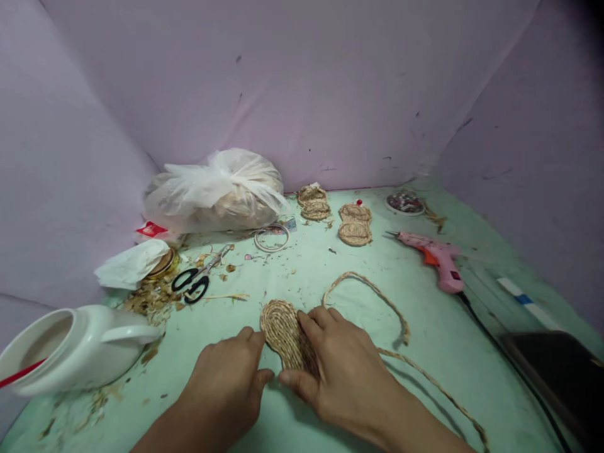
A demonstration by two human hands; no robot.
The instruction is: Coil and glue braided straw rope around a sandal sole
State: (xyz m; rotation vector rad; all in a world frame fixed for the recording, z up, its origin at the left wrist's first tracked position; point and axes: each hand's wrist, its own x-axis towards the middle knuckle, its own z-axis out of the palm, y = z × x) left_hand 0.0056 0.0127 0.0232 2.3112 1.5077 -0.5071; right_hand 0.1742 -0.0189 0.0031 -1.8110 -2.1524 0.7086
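A small coiled straw-rope sole, shaped like a slipper's, lies on the green tabletop, its right part covered by my right hand. My right fingers and thumb are wrapped round that side. At its left edge is my left hand, fingers bent against the sole and thumb below; some fingertips are hidden. A twisted straw rope loops over the table beyond my right hand, and a length trails down to the right. Two small straw-rope pieces, a nearer one and a farther one, lie near the back wall.
To the right lie a pink glue gun with its black cord and a dark flat object. At left are black-handled scissors, a white jug on its side, and straw scraps. A tied plastic bag sits behind.
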